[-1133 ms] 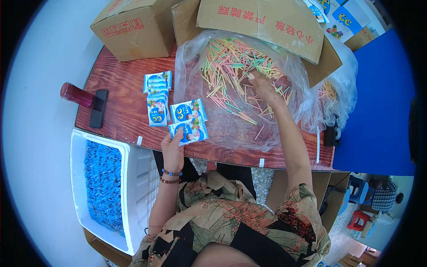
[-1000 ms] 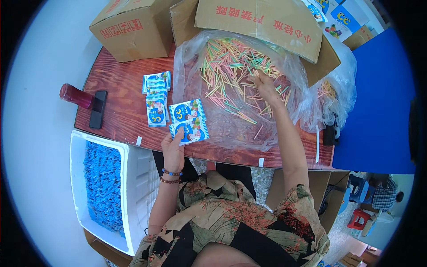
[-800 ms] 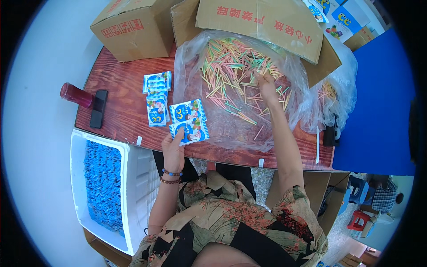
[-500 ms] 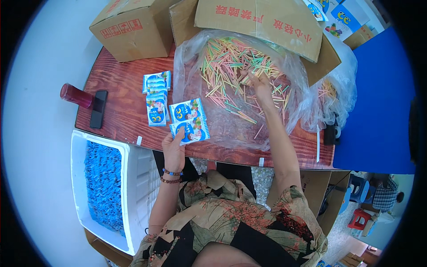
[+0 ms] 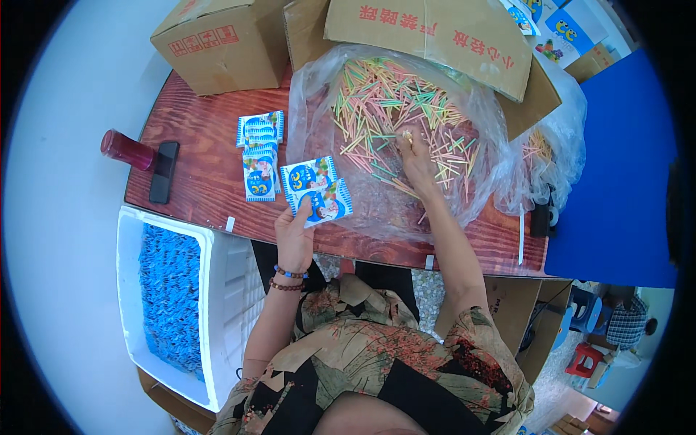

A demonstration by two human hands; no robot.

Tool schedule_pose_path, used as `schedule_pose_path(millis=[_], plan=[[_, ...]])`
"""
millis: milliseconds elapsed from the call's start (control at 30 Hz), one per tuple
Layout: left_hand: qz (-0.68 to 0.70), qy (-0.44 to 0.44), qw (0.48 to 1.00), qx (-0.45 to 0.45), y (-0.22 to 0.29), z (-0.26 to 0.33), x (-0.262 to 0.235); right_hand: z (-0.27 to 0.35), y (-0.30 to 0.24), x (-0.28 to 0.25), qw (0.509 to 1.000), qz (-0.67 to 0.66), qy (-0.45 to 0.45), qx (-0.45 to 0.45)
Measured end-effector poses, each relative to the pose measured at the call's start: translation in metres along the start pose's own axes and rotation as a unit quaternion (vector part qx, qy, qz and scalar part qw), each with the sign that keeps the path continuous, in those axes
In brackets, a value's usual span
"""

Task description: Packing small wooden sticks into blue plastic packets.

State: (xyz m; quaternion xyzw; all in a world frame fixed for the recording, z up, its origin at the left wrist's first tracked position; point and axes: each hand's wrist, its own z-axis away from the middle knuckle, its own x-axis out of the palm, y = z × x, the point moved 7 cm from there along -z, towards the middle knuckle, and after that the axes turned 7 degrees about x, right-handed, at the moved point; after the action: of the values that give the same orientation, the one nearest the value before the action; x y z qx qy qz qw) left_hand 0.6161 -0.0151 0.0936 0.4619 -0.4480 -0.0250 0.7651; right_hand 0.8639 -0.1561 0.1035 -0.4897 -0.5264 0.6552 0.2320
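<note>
Brittle-looking thin pastel sticks point(image 5: 407, 135), best gripped mid-length, are held in the right hand point(image 5: 417, 161); in the left hand point(image 5: 293, 233), a flat blue-white packet point(image 5: 331, 206).

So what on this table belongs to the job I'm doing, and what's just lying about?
In the job:
packets in your left hand
coloured sticks, your right hand among them
clear plastic under the sticks
likely the packet stack

Apparently lying about:
black phone
red bottle

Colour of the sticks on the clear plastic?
Mixed pink, yellow and green sticks; they show best in the head view.
</note>
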Motion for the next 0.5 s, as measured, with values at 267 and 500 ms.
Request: schedule_pose_path(millis=[267,500], plan=[[0.056,-0.007,0.996,-0.068,-0.021,-0.007,0.029,0.010,-0.006,-0.012,0.994,0.005,0.048,-0.095],[0.063,-0.006,0.996,-0.068,-0.027,-0.011,0.030,0.069,-0.109,0.002,0.839,-0.522,-0.040,-0.144]])
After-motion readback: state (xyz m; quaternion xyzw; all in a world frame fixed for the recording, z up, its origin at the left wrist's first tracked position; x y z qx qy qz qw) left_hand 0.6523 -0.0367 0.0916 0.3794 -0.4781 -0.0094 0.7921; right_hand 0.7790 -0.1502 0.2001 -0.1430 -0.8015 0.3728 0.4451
